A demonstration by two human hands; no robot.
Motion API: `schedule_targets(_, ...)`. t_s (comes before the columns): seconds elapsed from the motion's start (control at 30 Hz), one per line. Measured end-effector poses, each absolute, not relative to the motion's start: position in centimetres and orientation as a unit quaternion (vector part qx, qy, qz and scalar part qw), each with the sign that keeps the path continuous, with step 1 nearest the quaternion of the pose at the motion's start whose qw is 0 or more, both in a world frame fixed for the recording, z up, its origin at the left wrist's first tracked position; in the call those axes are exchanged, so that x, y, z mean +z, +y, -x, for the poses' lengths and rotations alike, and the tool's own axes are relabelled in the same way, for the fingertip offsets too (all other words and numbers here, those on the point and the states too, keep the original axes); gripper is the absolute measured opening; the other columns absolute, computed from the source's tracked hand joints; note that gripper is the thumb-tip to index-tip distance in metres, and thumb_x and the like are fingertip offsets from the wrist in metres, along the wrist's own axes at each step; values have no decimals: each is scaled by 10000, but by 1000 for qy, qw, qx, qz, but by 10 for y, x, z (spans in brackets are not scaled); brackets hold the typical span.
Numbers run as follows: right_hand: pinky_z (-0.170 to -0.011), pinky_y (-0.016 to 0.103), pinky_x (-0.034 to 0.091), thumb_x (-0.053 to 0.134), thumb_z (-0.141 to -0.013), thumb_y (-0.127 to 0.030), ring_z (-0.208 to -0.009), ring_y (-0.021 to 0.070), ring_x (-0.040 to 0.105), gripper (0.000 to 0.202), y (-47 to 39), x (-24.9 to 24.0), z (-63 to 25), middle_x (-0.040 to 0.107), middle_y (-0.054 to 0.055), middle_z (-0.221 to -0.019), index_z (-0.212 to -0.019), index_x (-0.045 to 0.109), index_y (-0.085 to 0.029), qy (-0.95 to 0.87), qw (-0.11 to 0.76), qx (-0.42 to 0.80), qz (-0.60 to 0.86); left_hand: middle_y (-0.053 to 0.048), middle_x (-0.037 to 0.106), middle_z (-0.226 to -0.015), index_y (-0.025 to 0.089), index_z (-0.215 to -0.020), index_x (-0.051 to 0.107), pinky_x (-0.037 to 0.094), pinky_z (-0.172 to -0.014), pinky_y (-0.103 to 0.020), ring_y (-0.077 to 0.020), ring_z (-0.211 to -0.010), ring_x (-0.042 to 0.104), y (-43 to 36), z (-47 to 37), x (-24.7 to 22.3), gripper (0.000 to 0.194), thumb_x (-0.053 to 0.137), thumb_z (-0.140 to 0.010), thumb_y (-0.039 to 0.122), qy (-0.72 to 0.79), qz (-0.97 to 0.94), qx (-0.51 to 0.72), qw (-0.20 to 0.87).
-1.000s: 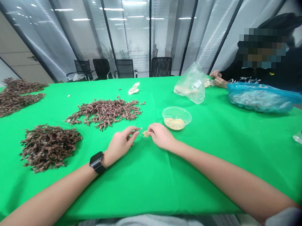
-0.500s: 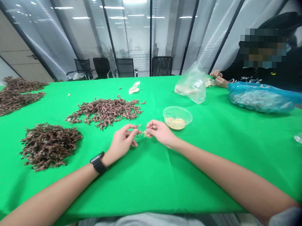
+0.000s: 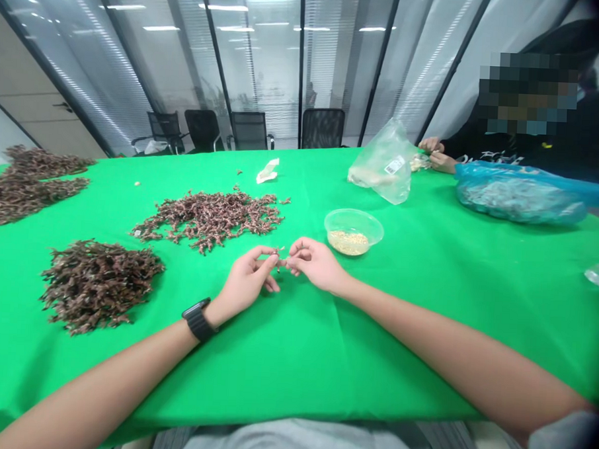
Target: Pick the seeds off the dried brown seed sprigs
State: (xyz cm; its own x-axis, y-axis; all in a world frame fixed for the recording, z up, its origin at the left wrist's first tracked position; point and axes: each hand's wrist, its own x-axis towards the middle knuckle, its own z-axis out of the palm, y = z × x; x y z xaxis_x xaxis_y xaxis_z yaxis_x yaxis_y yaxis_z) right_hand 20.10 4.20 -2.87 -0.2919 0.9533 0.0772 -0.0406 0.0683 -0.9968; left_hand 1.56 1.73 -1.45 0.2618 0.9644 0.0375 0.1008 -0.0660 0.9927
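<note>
Head view: small dried brown piece (image 3: 280,253) up between the hands, just above the green-covered desk (image 3: 284,356). Knobbly, dark reddish brown, pale fleck at its upper tip. Fine detail blurred. Looks like the same stuff as the brown pile (image 3: 215,217) beyond the left hand (image 3: 248,273) and the darker heap (image 3: 101,285) to its left.

Orientation: pale tip points up and toward the right hand (image 3: 322,265). Too small and too covered to call the long axis for sure.

Position vs fingers: piece sits at the tips of the left thumb and index, partly hidden by them, a bit sticking out on the right-hand side. Left fingers (image 3: 261,250) pinched on it, lower ones loosely curled. Right fingers (image 3: 301,243) have thumb and index drawn together right beside the piece; can't tell if there's anything between them.

Around: clear plastic bowl (image 3: 377,233) just beyond the right hand, yellowish grains (image 3: 348,242) in the bottom. Pale scrap (image 3: 268,171) past the brown pile, clear bag (image 3: 386,165) behind the bowl, full blue bag (image 3: 524,194) at right. Black watch (image 3: 199,319) on the left wrist. Co-worker's hands (image 3: 437,158) at the far right edge, over small pale pieces (image 3: 420,163).
</note>
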Motion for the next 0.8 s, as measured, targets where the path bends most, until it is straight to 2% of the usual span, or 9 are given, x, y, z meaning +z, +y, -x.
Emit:
schedule_targets(0.43, -570, 266, 519, 791, -713, -359, -555, 131, 625, 326, 41, -28, -203, 676, -25, -621, -838, 534, -203, -568, 464, 548, 403, -50, 751, -871, 164, -1045, 548, 509, -503, -221, -120, -502, 668, 14, -14, -8, 436, 700, -836, 515, 410, -578, 429, 560)
schedule_targets(0.6, -530, 254, 520, 732, -781, -502, -522, 119, 612, 359, 38, -26, -202, 677, 20, -623, -753, 621, -161, -592, 410, 563, 406, -62, 750, -941, 167, -1030, 544, 507, -519, -224, -107, -510, 660, 14, -14, -6, 417, 705, -839, 500, 404, -562, 442, 570)
schedule_targets(0.7, -495, 236, 508, 687, -817, -554, -503, 109, 598, 412, 36, -26, -199, 658, 15, -604, -711, 608, -164, -593, 396, 570, 409, -41, 738, -866, 165, -1031, 548, 517, -532, -232, -123, -533, 673, 14, -15, -9, 411, 704, -843, 495, 407, -571, 446, 557)
schedule_targets(0.8, -486, 228, 503, 696, -830, -518, -510, 104, 593, 385, 34, -27, -197, 657, 14, -614, -716, 595, -164, -586, 401, 565, 421, -23, 719, -792, 163, -1028, 558, 520, -537, -230, -137, -564, 684, 15, -17, -12, 404, 703, -845, 493, 410, -578, 448, 545)
